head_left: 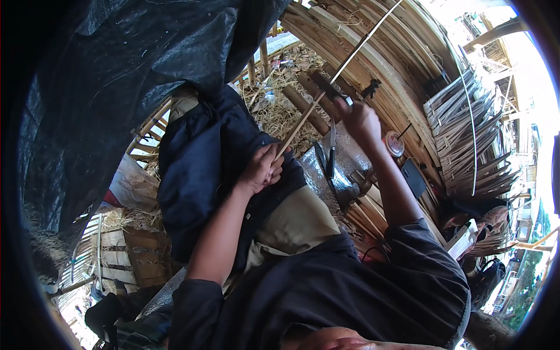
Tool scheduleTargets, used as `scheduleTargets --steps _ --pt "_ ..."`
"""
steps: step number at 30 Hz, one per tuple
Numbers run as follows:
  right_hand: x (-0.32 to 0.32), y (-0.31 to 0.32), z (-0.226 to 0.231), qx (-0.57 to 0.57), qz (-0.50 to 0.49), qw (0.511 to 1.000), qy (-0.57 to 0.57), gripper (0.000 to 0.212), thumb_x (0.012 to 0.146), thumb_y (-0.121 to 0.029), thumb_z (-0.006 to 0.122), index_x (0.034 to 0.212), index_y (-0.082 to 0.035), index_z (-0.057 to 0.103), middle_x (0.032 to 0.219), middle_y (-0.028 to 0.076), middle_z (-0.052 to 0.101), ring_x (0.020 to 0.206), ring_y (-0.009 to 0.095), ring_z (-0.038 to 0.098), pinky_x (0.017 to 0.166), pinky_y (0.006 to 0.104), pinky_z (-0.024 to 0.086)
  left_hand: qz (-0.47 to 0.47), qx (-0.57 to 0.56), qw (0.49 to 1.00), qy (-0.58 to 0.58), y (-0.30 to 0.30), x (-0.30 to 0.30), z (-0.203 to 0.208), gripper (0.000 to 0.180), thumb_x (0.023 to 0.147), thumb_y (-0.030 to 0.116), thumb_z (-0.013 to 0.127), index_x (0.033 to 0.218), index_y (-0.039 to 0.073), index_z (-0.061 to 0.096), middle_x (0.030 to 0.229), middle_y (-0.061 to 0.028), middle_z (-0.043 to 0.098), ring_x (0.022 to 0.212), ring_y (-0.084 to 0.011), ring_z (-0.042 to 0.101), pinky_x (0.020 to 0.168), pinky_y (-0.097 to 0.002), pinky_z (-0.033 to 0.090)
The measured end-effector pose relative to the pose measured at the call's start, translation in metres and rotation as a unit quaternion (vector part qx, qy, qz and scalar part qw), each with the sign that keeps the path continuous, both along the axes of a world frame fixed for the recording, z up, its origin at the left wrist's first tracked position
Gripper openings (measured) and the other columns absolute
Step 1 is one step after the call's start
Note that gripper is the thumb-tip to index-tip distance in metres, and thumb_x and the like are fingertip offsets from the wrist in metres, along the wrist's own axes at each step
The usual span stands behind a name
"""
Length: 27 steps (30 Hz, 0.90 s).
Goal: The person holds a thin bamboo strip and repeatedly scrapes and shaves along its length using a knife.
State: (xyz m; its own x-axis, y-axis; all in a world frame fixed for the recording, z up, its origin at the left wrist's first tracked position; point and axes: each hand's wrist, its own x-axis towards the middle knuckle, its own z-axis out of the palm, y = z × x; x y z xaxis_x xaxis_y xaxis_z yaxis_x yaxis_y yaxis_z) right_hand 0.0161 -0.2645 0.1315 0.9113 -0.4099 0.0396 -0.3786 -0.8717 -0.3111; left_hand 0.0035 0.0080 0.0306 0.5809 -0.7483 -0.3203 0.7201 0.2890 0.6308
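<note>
My left hand (261,169) is closed around the lower end of a long, thin bamboo strip (303,121), above the dark cloth (192,169) on my lap. The strip slants up and away to the right, past the top edge of the view. My right hand (361,123) grips a knife whose broad dark blade (324,83) lies across the strip and seems to touch it. Under my right wrist rests a second knife (332,156) with a black handle, on a shiny silvery sheet (352,149).
Long split bamboo pieces (402,81) lie stacked at the far right, beside a bundle of flat strips (466,131). A lidded round tub (394,143) and a dark flat object (413,178) stand near my right forearm. Curly shavings (277,96) cover the ground; black plastic sheeting (128,70) hangs left.
</note>
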Motion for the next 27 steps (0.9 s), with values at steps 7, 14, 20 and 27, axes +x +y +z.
scheduleTargets --steps 7,14,20,27 --pt "-0.014 0.018 -0.027 0.038 0.067 0.997 -0.029 0.072 0.096 -0.059 0.050 0.071 0.006 0.067 0.064 0.031 0.061 0.072 0.046 0.067 0.068 0.0515 0.053 0.003 0.016 1.000 -0.027 0.001 0.000 -0.008 0.037 0.106 0.041 0.041 0.116 0.008 0.054 0.054 0.0059 0.033 0.038 -0.0028 0.026 0.037 -0.0197 0.025" --pt "-0.007 0.021 -0.026 0.014 0.034 0.992 0.122 0.066 0.096 -0.060 0.049 0.081 0.001 0.070 0.077 0.026 0.068 0.080 0.044 0.069 0.075 0.0515 0.055 -0.003 0.004 1.000 -0.028 -0.008 0.000 -0.001 0.038 0.105 0.041 0.042 0.118 0.008 0.054 0.055 0.0054 0.033 0.040 -0.0031 0.027 0.037 -0.0205 0.025" --pt "0.006 0.000 -0.012 0.036 -0.025 0.999 -0.020 0.073 0.095 -0.064 0.047 0.070 0.000 0.071 0.066 0.026 0.065 0.073 0.044 0.070 0.066 0.0500 0.055 0.003 0.009 1.000 -0.020 -0.004 -0.002 -0.002 0.040 0.104 0.045 0.044 0.117 0.009 0.058 0.056 0.0051 0.032 0.041 -0.0043 0.027 0.039 -0.0213 0.027" --pt "-0.016 0.053 -0.014 0.036 0.055 0.991 0.113 0.072 0.092 -0.067 0.049 0.084 0.001 0.071 0.080 0.026 0.068 0.084 0.045 0.069 0.076 0.0513 0.054 0.015 0.001 1.000 0.004 -0.001 0.003 -0.006 0.036 0.106 0.038 0.040 0.120 0.008 0.054 0.055 0.0055 0.033 0.039 -0.0032 0.025 0.037 -0.0204 0.025"
